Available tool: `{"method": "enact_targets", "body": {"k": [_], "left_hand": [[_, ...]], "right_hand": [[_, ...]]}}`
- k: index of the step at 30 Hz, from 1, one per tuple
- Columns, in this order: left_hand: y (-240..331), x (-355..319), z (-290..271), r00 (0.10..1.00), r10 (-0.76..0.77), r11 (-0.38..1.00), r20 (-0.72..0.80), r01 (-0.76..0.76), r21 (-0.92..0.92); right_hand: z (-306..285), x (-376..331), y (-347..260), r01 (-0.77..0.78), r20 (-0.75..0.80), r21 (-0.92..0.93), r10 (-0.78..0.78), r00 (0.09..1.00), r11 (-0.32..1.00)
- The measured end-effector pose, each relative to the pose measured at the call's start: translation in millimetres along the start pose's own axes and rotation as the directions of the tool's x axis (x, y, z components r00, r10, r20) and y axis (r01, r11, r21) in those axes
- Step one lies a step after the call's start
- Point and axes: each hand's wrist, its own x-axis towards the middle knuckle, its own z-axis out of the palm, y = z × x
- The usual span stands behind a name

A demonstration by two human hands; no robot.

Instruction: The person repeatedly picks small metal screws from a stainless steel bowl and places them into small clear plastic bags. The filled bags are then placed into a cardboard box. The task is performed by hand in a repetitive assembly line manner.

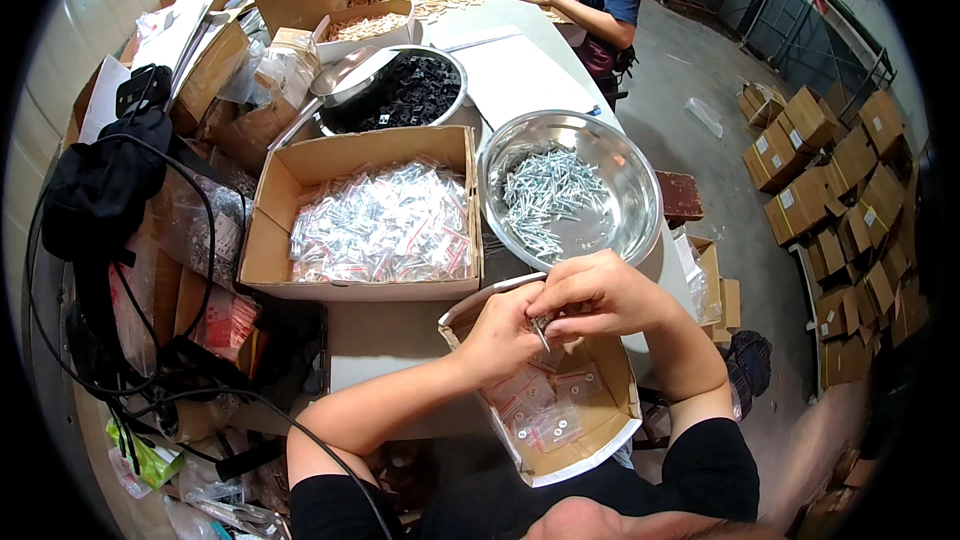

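Observation:
My two hands meet over a small open cardboard box. My left hand [503, 338] is closed, with a few thin metal screws [542, 332] poking out between its fingers. Bent over them from the right, my right hand [598, 298] is closed too, its fingertips against the left; what it pinches is hidden. Below the hands, the cardboard box [612, 408] holds several small clear zip bags [556, 424] with little round pieces inside. Just beyond stands a steel bowl [632, 202] with a heap of loose silvery screws [556, 198].
Left of the bowl, a large carton [370, 290] is filled with packed zip bags [385, 225]. Behind it sits a bowl of black parts [405, 90]. A co-worker [600, 0] handles small tan pieces at the far table end. Black cables [205, 240] hang at left; cartons [850, 210] are stacked right.

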Motion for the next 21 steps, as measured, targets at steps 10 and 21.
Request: {"method": "enact_targets", "body": {"k": [10, 21], "left_hand": [[6.0, -0.6, -1.6, 0.996, 0.028, 0.995, 0.087, -0.019, -0.103], [4.6, -6.2, -3.1, 0.96, 0.275, 0.955, 0.048, -0.279, 0.096]], "right_hand": [[-12.0, -5.6, -7.0, 0.106, 0.043, 0.02, -0.107, 0.993, 0.994], [-10.9, -8.5, -14.3, 0.124, -0.066, -0.037, -0.126, 0.99, 0.992]]}}
